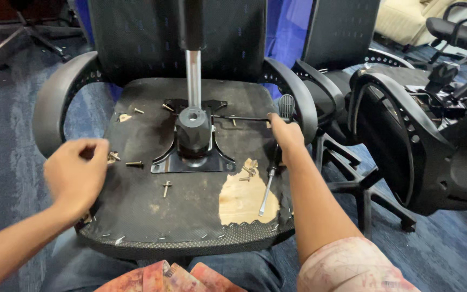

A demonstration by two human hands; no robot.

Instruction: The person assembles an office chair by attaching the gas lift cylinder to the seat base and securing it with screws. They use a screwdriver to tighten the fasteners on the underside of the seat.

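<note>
An upturned office chair seat [136,216] lies across my lap, its underside facing up. A black metal mechanism plate [193,157] with a chrome gas cylinder [193,81] stands at its middle. My right hand [285,135] holds a screwdriver [267,189] near the right edge, shaft pointing down toward a bare wood patch [241,200], fingers by the black lever paddle [286,105]. My left hand [77,173] is curled at the seat's left edge beside loose screws [134,163]; whether it pinches one is hidden.
More screws [166,186] lie scattered on the seat. Black armrests [55,103] curve up on both sides. Other chairs and a chair base [363,189] crowd the right, on blue carpet [6,140].
</note>
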